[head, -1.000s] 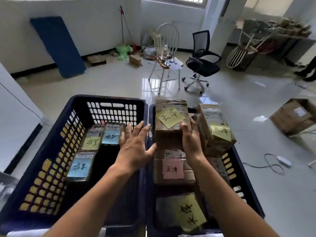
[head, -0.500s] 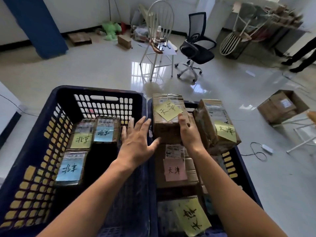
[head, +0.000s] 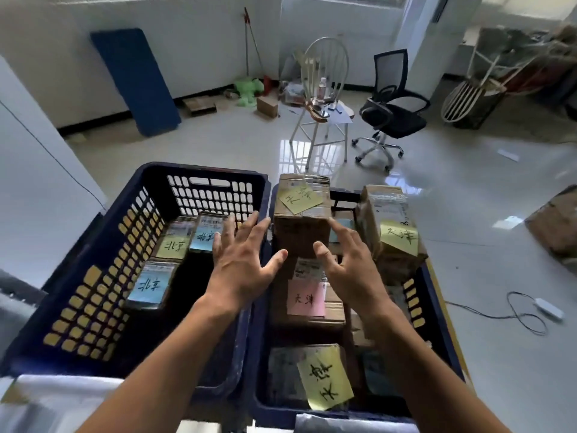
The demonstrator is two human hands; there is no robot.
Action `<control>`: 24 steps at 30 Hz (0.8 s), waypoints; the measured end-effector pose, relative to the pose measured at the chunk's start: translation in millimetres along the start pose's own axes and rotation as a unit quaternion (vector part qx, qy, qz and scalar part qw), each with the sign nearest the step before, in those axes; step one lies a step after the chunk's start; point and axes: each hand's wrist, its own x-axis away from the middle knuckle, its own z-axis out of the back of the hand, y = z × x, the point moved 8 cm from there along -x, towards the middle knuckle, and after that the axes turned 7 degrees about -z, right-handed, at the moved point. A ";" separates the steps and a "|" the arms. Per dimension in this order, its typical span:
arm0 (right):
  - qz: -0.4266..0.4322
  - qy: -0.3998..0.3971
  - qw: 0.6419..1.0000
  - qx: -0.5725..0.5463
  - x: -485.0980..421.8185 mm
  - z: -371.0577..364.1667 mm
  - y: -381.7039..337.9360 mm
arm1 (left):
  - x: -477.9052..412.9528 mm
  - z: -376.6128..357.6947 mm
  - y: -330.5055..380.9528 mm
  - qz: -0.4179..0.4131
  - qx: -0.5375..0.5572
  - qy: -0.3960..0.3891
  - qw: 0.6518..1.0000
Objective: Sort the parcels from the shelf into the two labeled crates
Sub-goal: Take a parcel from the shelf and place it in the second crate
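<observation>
1. The tall parcel (head: 301, 235), brown cardboard with a yellow note on top, stands upright at the far left corner of the right crate (head: 437, 310). Its top is well above the rim.
2. The left hand (head: 242, 264) hovers just left of the tall parcel, over the two crates' meeting rims. Its fingers are straight and spread and grip nothing, and a gap shows between its thumb and the cardboard.
3. The right hand (head: 351, 264) is just right of the tall parcel and nearer the camera, fingers spread and loose, holding nothing. I cannot tell whether its forefinger tip touches the parcel's right edge.
4. Right of the tall parcel, a tilted parcel (head: 390, 232) rises above the crate's right wall, with a narrow gap between the two.
5. Nearer than the tall parcel, a pink-noted parcel (head: 307, 300) and a yellow-noted parcel (head: 324, 381) lie flat in the same crate.
6. Left of the tall parcel, the left crate (head: 203, 170) holds three flat parcels (head: 153, 284) towards its left wall, and its right half shows dark bottom.
7. Beyond the tall parcel, tiled floor (head: 218, 145) stretches to a white chair (head: 324, 89) and an office chair (head: 393, 110).
</observation>
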 end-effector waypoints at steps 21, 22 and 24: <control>0.299 -0.189 0.922 0.154 131.8 -88.6 -111.7 | 235.3 95.4 -32.4 0.230 -0.116 0.135 0.957; 0.314 -0.199 0.914 0.162 143.9 -101.1 -123.1 | 251.7 103.9 -41.5 0.244 -0.123 0.143 0.951; 0.343 -0.215 0.898 0.173 170.1 -125.9 -146.8 | 287.1 120.7 -60.2 0.270 -0.140 0.156 0.940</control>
